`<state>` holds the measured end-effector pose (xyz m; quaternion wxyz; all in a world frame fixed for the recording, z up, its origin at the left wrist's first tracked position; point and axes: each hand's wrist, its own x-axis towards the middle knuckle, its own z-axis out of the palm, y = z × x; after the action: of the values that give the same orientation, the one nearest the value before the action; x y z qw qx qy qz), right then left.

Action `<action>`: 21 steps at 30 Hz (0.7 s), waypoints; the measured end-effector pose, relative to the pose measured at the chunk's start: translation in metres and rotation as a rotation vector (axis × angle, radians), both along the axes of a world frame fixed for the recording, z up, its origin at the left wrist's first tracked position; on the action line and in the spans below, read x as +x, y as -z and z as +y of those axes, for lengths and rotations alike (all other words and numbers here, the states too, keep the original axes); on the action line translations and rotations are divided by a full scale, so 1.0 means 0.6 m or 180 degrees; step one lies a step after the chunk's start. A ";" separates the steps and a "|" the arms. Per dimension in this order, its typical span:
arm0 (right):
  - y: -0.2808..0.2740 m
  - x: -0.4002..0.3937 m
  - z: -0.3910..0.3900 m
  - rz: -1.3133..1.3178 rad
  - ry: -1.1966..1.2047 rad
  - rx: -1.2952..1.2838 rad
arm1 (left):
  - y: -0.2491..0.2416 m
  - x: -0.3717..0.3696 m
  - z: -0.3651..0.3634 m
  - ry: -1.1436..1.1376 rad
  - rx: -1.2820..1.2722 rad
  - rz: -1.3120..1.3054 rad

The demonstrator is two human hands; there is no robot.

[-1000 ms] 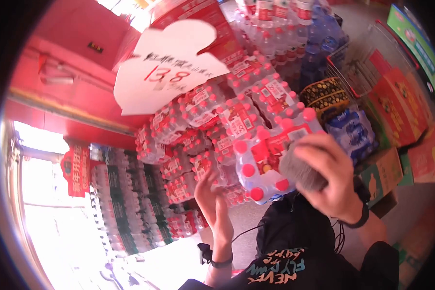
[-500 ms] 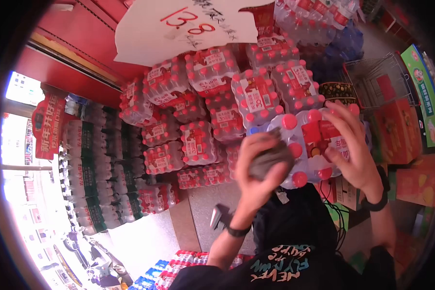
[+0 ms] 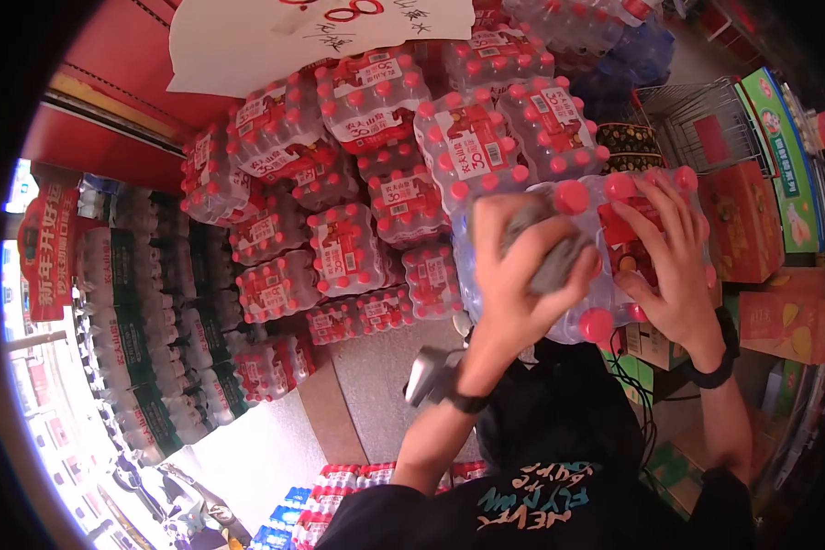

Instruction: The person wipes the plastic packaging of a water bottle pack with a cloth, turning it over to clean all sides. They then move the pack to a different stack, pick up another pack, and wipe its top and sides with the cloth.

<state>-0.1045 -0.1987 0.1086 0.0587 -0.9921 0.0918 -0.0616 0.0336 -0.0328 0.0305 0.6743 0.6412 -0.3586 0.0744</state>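
Observation:
My left hand [image 3: 513, 284] is wrapped round a bunched grey cloth [image 3: 554, 261]. It is blurred by motion, over the left end of a shrink-wrapped pack of bottles [image 3: 601, 291] with red caps and a red label. Whether the cloth touches the pack cannot be made out. My right hand [image 3: 676, 275] lies over the right part of this pack, fingers spread across the label and caps, thumb apart. Those fingers partly hide the label. The pack is close in front of my body.
Stacked red-capped bottle packs [image 3: 343, 252] stand ahead and left, under a white price sign [image 3: 311, 46]. Green-labelled bottle packs [image 3: 128, 339] line the left side. A wire cart [image 3: 697, 119] and cardboard boxes [image 3: 747, 220] are at right. Black cables [image 3: 646, 403] hang beside my shirt.
My left hand has moved right with the cloth, farther over the pack. My right hand's fingers have settled lower onto the label. The camera view has shifted, so the stacks appear farther left.

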 end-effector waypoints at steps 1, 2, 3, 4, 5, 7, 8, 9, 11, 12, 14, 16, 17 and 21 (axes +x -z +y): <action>-0.001 0.001 0.000 -0.0002 0.0011 0.0015 | 0.023 -0.001 -0.018 0.0125 0.0090 0.0103; -0.003 0.003 0.000 0.0024 -0.0011 0.0050 | 0.050 -0.004 -0.019 -0.0016 0.0007 0.0283; -0.006 0.004 -0.002 0.0034 -0.0005 0.0068 | 0.081 -0.006 -0.021 -0.0126 -0.0092 0.0447; -0.007 0.003 -0.003 0.0043 0.0041 0.0081 | 0.111 -0.003 -0.024 -0.0195 -0.0193 0.0613; -0.008 0.002 -0.001 0.0049 0.0079 0.0148 | 0.135 -0.004 -0.022 -0.0247 -0.0139 0.0763; -0.006 -0.003 0.002 0.0101 0.0072 0.0103 | 0.172 -0.004 -0.011 -0.0278 0.0360 0.1009; -0.006 0.002 0.001 0.0062 0.0071 0.0052 | 0.194 0.004 -0.011 -0.0271 0.0536 0.1120; -0.007 0.009 -0.003 0.0002 0.0048 0.0039 | 0.178 0.017 -0.015 -0.0279 0.0334 0.0984; -0.007 0.011 -0.007 -0.0047 0.0044 0.0023 | 0.099 0.033 -0.025 -0.0250 -0.0050 0.0781; -0.005 0.002 -0.002 0.0016 0.0030 0.0071 | 0.038 0.042 -0.026 -0.0118 -0.0131 0.0549; -0.001 0.003 -0.003 0.0010 0.0038 0.0011 | -0.009 0.050 -0.049 0.0165 -0.0091 0.0077; -0.003 0.002 -0.008 -0.0026 0.0010 0.0042 | 0.041 0.048 -0.048 0.0059 -0.0038 0.0343; -0.004 0.003 -0.010 -0.0058 -0.0011 0.0134 | 0.078 0.046 -0.049 0.0042 -0.0036 0.0452; -0.002 -0.002 -0.013 -0.0098 0.0004 0.0231 | 0.219 0.022 -0.001 -0.0047 0.0818 0.1392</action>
<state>-0.1057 -0.2067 0.1096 0.0960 -0.9882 0.0936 -0.0735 0.0470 -0.0335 -0.1009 0.6482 0.7251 -0.2060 -0.1073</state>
